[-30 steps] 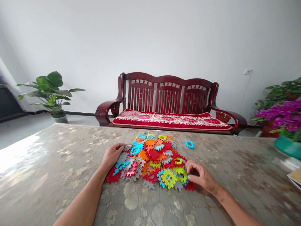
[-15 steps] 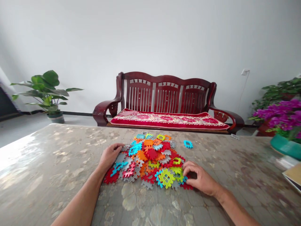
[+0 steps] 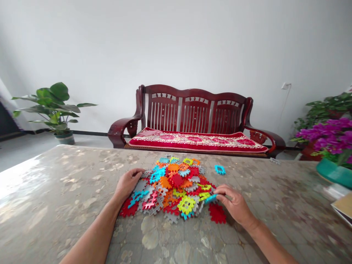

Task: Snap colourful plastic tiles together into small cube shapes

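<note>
A heap of flat plastic interlocking pieces (image 3: 176,187) in red, orange, grey, blue and yellow-green lies on the patterned table (image 3: 68,198). My left hand (image 3: 127,183) rests at the heap's left edge, fingers curled onto grey pieces. My right hand (image 3: 233,205) is at the heap's right side, its fingertips pinched on a blue piece (image 3: 211,198). A red piece (image 3: 217,213) lies bare just below that hand's fingers. One blue piece (image 3: 220,169) sits apart, beyond the heap to the right.
A dark red wooden bench (image 3: 196,123) with a floral cushion stands behind the table. A leafy plant (image 3: 53,106) is at the left. Purple flowers in a green pot (image 3: 334,154) and papers (image 3: 343,207) sit at the table's right edge.
My right hand has pushed the heap's right side leftward and pinched a blue piece, and a red piece now lies uncovered. My left hand has stayed put.
</note>
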The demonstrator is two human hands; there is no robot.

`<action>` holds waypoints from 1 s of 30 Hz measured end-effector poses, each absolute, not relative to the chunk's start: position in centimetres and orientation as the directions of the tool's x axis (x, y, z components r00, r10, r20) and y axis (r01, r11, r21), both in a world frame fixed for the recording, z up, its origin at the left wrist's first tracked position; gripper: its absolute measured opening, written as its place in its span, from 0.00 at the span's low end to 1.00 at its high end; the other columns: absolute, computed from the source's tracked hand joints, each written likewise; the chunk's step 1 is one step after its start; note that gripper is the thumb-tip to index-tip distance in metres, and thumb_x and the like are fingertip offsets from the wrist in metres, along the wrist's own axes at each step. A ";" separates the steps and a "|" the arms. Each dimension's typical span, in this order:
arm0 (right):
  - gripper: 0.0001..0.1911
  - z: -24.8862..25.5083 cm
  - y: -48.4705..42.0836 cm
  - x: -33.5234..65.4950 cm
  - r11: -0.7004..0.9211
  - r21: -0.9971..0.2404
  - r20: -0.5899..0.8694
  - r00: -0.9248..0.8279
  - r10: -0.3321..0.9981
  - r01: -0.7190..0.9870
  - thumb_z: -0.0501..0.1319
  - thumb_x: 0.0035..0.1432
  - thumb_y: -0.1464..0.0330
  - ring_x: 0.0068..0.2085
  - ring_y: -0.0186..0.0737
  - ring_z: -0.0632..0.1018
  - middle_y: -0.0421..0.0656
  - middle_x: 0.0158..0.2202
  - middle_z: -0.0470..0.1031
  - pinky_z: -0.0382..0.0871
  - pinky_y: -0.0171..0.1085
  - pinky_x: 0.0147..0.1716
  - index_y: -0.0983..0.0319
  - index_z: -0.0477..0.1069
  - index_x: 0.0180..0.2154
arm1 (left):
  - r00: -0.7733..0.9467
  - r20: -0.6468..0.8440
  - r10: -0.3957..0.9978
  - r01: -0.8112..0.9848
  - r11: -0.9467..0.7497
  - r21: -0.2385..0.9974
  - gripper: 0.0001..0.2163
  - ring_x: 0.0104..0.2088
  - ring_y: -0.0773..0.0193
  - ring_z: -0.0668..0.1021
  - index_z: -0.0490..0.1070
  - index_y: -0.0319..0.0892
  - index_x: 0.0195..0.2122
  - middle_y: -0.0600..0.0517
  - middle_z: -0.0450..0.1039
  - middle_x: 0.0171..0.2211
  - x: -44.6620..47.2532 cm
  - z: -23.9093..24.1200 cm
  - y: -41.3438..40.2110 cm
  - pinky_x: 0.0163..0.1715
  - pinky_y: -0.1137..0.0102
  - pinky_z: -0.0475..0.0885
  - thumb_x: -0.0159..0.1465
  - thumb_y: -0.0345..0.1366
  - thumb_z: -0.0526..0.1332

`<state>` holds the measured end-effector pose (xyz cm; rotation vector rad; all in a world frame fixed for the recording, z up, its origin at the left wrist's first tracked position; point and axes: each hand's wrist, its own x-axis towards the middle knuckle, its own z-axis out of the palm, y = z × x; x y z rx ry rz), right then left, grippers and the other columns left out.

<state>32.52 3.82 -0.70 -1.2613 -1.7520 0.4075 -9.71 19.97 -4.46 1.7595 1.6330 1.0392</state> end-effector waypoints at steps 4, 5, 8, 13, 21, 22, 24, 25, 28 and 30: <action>0.17 -0.8 4.8 33.2 0.202 -0.868 0.362 0.301 0.882 0.454 0.62 0.54 0.53 0.26 0.38 0.75 0.41 0.27 0.76 0.72 0.35 0.26 0.60 0.76 0.34 | -0.026 0.200 0.980 0.592 -0.146 0.793 0.16 0.40 0.57 0.80 0.79 0.46 0.39 0.53 0.82 0.38 -9.6 -4.2 19.8 0.45 0.68 0.72 0.56 0.46 0.56; 0.19 -0.8 5.1 33.6 0.152 -0.895 0.322 0.371 0.871 0.419 0.62 0.53 0.52 0.24 0.37 0.74 0.40 0.25 0.75 0.71 0.35 0.24 0.61 0.76 0.35 | -0.026 0.201 0.979 0.595 -0.147 0.790 0.16 0.40 0.57 0.81 0.79 0.46 0.38 0.53 0.82 0.38 -9.6 -4.1 19.8 0.45 0.68 0.72 0.56 0.46 0.56; 0.22 -0.9 5.8 35.2 0.061 -0.926 0.249 0.479 0.842 0.373 0.61 0.50 0.50 0.24 0.39 0.74 0.41 0.25 0.76 0.71 0.36 0.23 0.61 0.75 0.36 | -0.025 0.216 0.976 0.607 -0.157 0.779 0.16 0.41 0.57 0.81 0.79 0.46 0.38 0.53 0.82 0.38 -9.6 -4.1 19.7 0.46 0.68 0.72 0.56 0.46 0.56; 0.23 -2.3 6.5 38.6 -0.081 -0.889 0.192 0.529 0.827 0.450 0.58 0.48 0.52 0.32 0.45 0.79 0.47 0.34 0.80 0.73 0.39 0.27 0.62 0.75 0.38 | -0.026 0.230 0.973 0.628 -0.163 0.761 0.16 0.40 0.57 0.81 0.79 0.47 0.38 0.54 0.82 0.38 -9.7 -4.3 19.9 0.44 0.69 0.72 0.56 0.46 0.56; 0.30 -3.9 6.6 39.9 -0.132 -0.664 0.302 0.425 0.853 0.736 0.60 0.48 0.52 0.39 0.45 0.79 0.50 0.48 0.77 0.72 0.42 0.41 0.61 0.72 0.50 | -0.008 0.195 0.981 0.629 -0.146 0.764 0.17 0.40 0.57 0.80 0.79 0.47 0.39 0.53 0.82 0.39 -9.8 -4.3 20.0 0.44 0.68 0.72 0.57 0.47 0.55; 0.31 -3.8 6.5 39.6 -0.128 -0.625 0.308 0.394 0.866 0.770 0.62 0.48 0.53 0.41 0.46 0.79 0.50 0.50 0.76 0.72 0.43 0.43 0.60 0.71 0.52 | -0.012 0.190 0.982 0.629 -0.140 0.765 0.17 0.40 0.57 0.80 0.79 0.47 0.39 0.53 0.82 0.39 -9.8 -4.3 20.0 0.44 0.68 0.72 0.56 0.47 0.55; 0.31 -3.6 6.5 39.1 -0.127 -0.538 0.316 0.339 0.886 0.833 0.63 0.48 0.56 0.47 0.49 0.77 0.49 0.51 0.76 0.70 0.44 0.48 0.60 0.70 0.54 | -0.021 0.186 0.982 0.629 -0.132 0.766 0.17 0.39 0.57 0.80 0.79 0.47 0.39 0.53 0.82 0.38 -9.8 -4.3 20.0 0.42 0.68 0.72 0.56 0.47 0.56; 0.31 -3.6 6.6 38.8 -0.129 -0.500 0.316 0.319 0.893 0.856 0.63 0.48 0.58 0.49 0.50 0.77 0.49 0.50 0.77 0.69 0.46 0.50 0.59 0.69 0.55 | -0.022 0.186 0.982 0.629 -0.131 0.766 0.17 0.38 0.57 0.80 0.79 0.47 0.39 0.53 0.82 0.37 -9.8 -4.2 19.9 0.42 0.68 0.72 0.56 0.48 0.56; 0.30 -3.7 6.7 38.7 -0.092 -0.464 0.313 0.260 0.913 0.881 0.61 0.50 0.63 0.51 0.49 0.76 0.47 0.50 0.77 0.67 0.47 0.52 0.58 0.68 0.57 | -0.016 0.187 0.982 0.625 -0.136 0.768 0.18 0.39 0.57 0.81 0.79 0.46 0.39 0.53 0.82 0.37 -9.7 -4.1 19.8 0.42 0.68 0.72 0.56 0.48 0.56; 0.30 -3.9 6.9 38.9 -0.026 -0.494 0.317 0.208 0.925 0.869 0.57 0.52 0.67 0.53 0.46 0.75 0.46 0.52 0.76 0.66 0.46 0.54 0.57 0.66 0.58 | -0.017 0.191 0.981 0.623 -0.139 0.769 0.18 0.39 0.57 0.81 0.79 0.46 0.39 0.53 0.82 0.38 -9.6 -4.0 19.7 0.44 0.68 0.72 0.56 0.48 0.56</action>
